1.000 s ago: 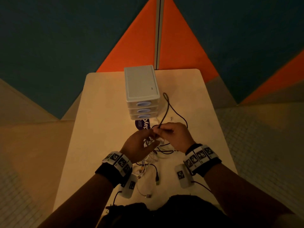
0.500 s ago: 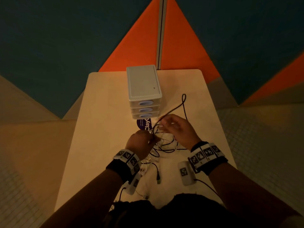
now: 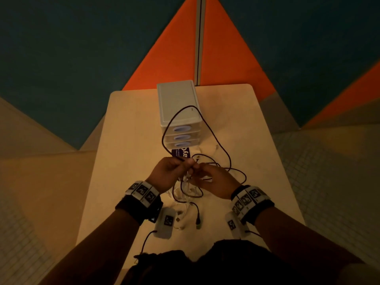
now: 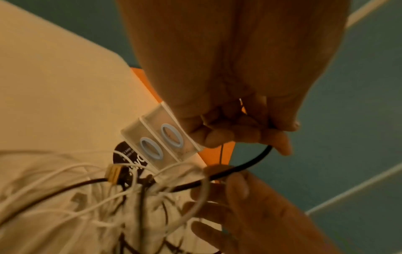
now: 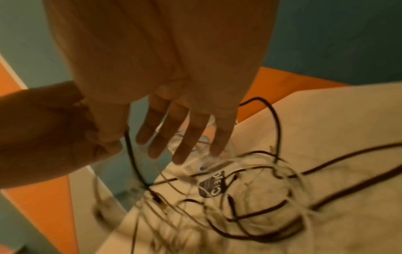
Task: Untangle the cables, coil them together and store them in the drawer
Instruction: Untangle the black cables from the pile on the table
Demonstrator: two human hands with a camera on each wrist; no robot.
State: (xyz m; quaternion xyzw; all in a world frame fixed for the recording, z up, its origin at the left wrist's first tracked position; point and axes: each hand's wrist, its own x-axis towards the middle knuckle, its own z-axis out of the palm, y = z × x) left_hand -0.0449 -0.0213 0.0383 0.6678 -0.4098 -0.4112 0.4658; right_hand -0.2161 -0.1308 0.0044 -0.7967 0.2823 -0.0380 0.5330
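Note:
A tangle of white cables [image 3: 185, 210] and a black cable [image 3: 191, 106] lies on the table in front of a white drawer unit [image 3: 176, 101] whose three drawers are closed. My left hand [image 3: 185, 163] pinches the black cable [image 4: 250, 163] in curled fingers. From there the cable arcs up over the drawer unit and back down on the right. My right hand [image 3: 200, 168] meets the left; its thumb and forefinger [image 4: 237, 185] pinch the same black cable, while its other fingers [image 5: 180, 151] stay straight above the tangle. A white cable [image 4: 202, 194] loops by the right hand.
A round purple sticker [image 3: 181, 153] lies on the table [image 3: 127, 151] just before the drawer unit. A loose black plug end [image 3: 198, 220] lies near my body. Orange and teal wall panels stand behind the table's far edge. Floor drops away on both sides.
The black cable's loop has swung from the right side to over the drawer unit and grown larger. The hands have come together, and the left now pinches the black cable.

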